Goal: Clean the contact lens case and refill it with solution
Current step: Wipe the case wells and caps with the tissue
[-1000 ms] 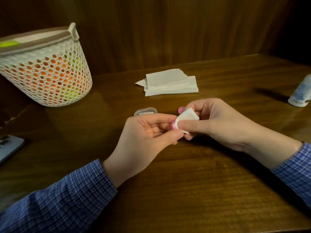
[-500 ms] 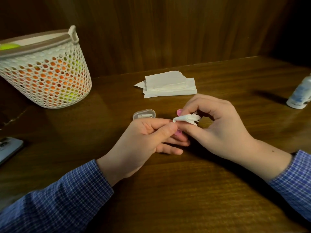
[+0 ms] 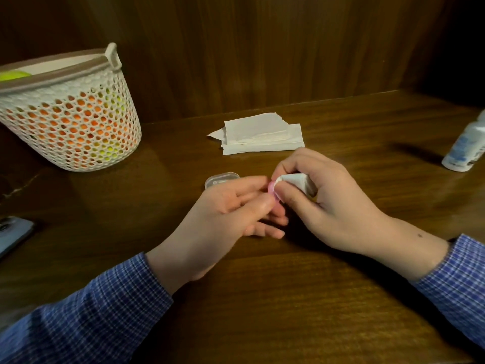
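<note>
My left hand (image 3: 231, 214) pinches a small pink piece of the contact lens case (image 3: 272, 189) between thumb and fingers; most of it is hidden. My right hand (image 3: 328, 203) holds a crumpled white tissue (image 3: 299, 181) and presses its tip against the pink piece. A clear plastic case part (image 3: 221, 179) lies on the table just behind my left hand. The white solution bottle (image 3: 465, 149) stands at the far right edge.
A stack of white tissues (image 3: 262, 136) lies behind my hands. A white mesh basket (image 3: 70, 122) with orange and green contents stands at the back left. A phone (image 3: 13, 233) lies at the left edge. Wooden wall panels back the table (image 3: 262, 298).
My right hand has turned and bunched the tissue, moving it from flat over the pink piece to a crumpled wad pressed against it. The left hand keeps holding the piece.
</note>
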